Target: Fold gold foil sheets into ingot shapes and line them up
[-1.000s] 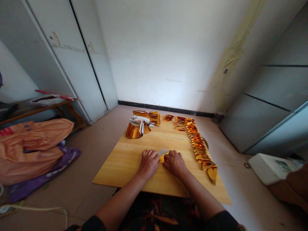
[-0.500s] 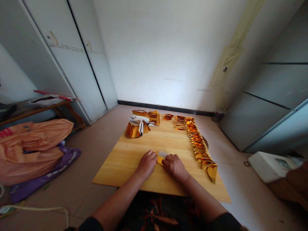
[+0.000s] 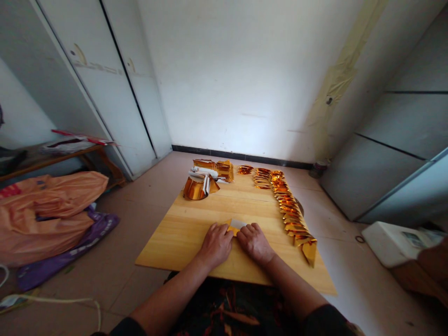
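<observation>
A small sheet of gold foil paper [image 3: 238,224], pale on its upper face with a gold fold along the near side, lies on the wooden board [image 3: 168,238]. My left hand [image 3: 216,242] presses its left end with curled fingers. On the right end, my right hand [image 3: 255,240] has its fingers closed over the paper. Both thumbs are mostly hidden. Along the board's right side runs a row of folded gold foil pieces [image 3: 289,207], overlapping one another. At the back left are a curved stack of gold sheets [image 3: 195,188] and another gold paper pile [image 3: 224,171].
Smaller groups of folded foil [image 3: 262,178] lie at the board's back edge. On the floor to the left are an orange bag [image 3: 52,205] and a purple bag [image 3: 77,247]. A white box [image 3: 388,242] stands at the right, below a grey cabinet [image 3: 378,154].
My hands have moved slightly closer together over the gold paper. Less of the gold fold shows between them. The piles and the row of folded pieces stay where they were.
</observation>
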A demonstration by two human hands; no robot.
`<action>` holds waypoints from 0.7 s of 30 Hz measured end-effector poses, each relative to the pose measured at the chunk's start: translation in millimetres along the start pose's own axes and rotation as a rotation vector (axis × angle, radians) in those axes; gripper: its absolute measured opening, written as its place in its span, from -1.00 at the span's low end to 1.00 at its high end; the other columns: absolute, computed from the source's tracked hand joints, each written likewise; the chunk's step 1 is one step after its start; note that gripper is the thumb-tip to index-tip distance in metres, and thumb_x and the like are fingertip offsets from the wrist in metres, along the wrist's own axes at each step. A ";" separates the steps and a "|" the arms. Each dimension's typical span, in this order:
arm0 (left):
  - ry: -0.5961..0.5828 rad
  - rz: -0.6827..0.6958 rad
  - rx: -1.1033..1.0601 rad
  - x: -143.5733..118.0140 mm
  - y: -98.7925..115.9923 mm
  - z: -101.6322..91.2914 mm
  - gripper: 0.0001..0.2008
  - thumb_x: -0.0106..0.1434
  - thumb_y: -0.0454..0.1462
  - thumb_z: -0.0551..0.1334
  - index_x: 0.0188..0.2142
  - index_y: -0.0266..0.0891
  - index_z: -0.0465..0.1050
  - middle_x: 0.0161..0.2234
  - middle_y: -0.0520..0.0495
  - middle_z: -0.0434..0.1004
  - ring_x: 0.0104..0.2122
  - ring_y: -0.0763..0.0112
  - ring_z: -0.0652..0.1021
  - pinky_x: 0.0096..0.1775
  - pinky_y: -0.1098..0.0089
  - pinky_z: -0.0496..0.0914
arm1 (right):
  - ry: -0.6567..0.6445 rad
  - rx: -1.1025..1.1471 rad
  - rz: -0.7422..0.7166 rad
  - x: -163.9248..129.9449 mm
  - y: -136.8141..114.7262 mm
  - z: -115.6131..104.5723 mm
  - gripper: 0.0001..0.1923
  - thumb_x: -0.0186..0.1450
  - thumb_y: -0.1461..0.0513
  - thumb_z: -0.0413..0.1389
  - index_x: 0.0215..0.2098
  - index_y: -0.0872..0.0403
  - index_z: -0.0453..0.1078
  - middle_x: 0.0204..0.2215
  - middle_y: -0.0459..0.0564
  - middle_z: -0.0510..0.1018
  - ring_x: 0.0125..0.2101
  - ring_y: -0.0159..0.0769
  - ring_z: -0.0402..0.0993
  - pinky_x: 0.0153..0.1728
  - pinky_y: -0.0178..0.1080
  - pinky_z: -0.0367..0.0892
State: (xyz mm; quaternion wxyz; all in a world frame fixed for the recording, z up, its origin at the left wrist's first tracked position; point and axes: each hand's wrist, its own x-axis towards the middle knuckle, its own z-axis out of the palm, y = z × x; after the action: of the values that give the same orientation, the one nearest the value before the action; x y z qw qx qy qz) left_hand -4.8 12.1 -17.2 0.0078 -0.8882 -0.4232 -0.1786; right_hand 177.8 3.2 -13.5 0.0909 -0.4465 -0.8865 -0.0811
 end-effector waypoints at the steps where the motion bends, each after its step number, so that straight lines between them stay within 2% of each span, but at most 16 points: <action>1: 0.011 0.009 0.003 -0.9 -0.2 -0.2 -0.84 0.24 -0.33 0.07 -0.27 -0.21 0.43 -0.14 -0.18 0.46 -0.13 0.21 0.44 -0.01 0.14 0.25 | -0.009 0.009 -0.014 -0.1 1.9 0.1 -0.84 0.37 0.26 -0.03 -0.31 0.07 0.36 -0.37 0.00 0.44 -0.31 -0.26 0.27 -0.23 -0.19 0.04; 4: 0.024 0.017 0.003 -2.4 -0.8 -1.6 -0.81 0.26 -0.31 0.05 -0.27 -0.20 0.44 -0.11 -0.19 0.46 -0.12 0.22 0.45 0.01 0.12 0.24 | -0.023 0.051 -0.031 -1.2 7.9 1.0 -0.83 0.37 0.27 -0.04 -0.29 0.06 0.39 -0.36 -0.01 0.45 -0.29 -0.27 0.27 -0.21 -0.21 0.04; 9: 0.013 0.025 0.048 -4.8 -1.0 -0.8 -0.81 0.26 -0.29 0.08 -0.20 -0.14 0.44 -0.02 -0.17 0.42 -0.05 0.22 0.43 0.05 0.10 0.21 | 0.047 0.231 0.167 -4.3 19.4 3.0 -0.83 0.33 0.27 0.00 -0.29 0.05 0.44 -0.30 -0.02 0.47 -0.24 -0.32 0.28 -0.22 -0.28 0.07; 11: 0.005 0.025 0.060 -6.7 -1.6 1.6 -0.81 0.26 -0.29 0.10 -0.17 -0.09 0.44 0.01 -0.15 0.40 0.00 0.21 0.40 0.06 0.09 0.20 | 0.059 0.301 0.196 -5.4 24.2 3.6 -0.82 0.33 0.25 0.02 -0.32 0.04 0.46 -0.27 -0.02 0.48 -0.22 -0.32 0.29 -0.19 -0.28 0.07; 14: -0.006 0.019 0.076 -8.9 -2.5 5.0 -0.81 0.26 -0.28 0.11 -0.17 -0.06 0.43 0.03 -0.13 0.39 0.03 0.20 0.39 0.07 0.06 0.19 | 0.061 0.363 0.184 -7.0 29.6 4.0 -0.82 0.32 0.22 0.04 -0.34 0.02 0.48 -0.25 -0.03 0.48 -0.20 -0.31 0.30 -0.17 -0.27 0.08; 18: 0.007 0.011 0.073 -7.5 -0.7 4.6 -0.82 0.26 -0.28 0.11 -0.18 -0.08 0.44 0.01 -0.16 0.40 0.01 0.19 0.40 0.07 0.04 0.18 | 0.055 0.414 0.138 -10.1 31.6 1.1 -0.83 0.29 0.22 0.08 -0.18 0.00 0.46 -0.18 -0.01 0.47 -0.14 -0.29 0.30 -0.12 -0.25 0.09; 21: 0.018 -0.024 0.054 -3.6 2.4 1.2 -0.84 0.27 -0.28 0.09 -0.22 -0.11 0.44 -0.03 -0.17 0.44 -0.04 0.19 0.44 0.04 0.03 0.20 | 0.008 0.423 0.111 -11.0 30.3 -3.2 -0.83 0.25 0.15 0.14 -0.19 -0.03 0.46 -0.15 -0.02 0.45 -0.12 -0.27 0.28 -0.09 -0.22 0.08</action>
State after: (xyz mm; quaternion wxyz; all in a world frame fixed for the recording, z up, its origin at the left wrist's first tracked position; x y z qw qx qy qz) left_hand -4.7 8.0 -19.2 0.0334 -0.8810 -0.4382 -0.1752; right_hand 208.9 11.7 -11.1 0.1904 -0.4654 -0.8573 0.1102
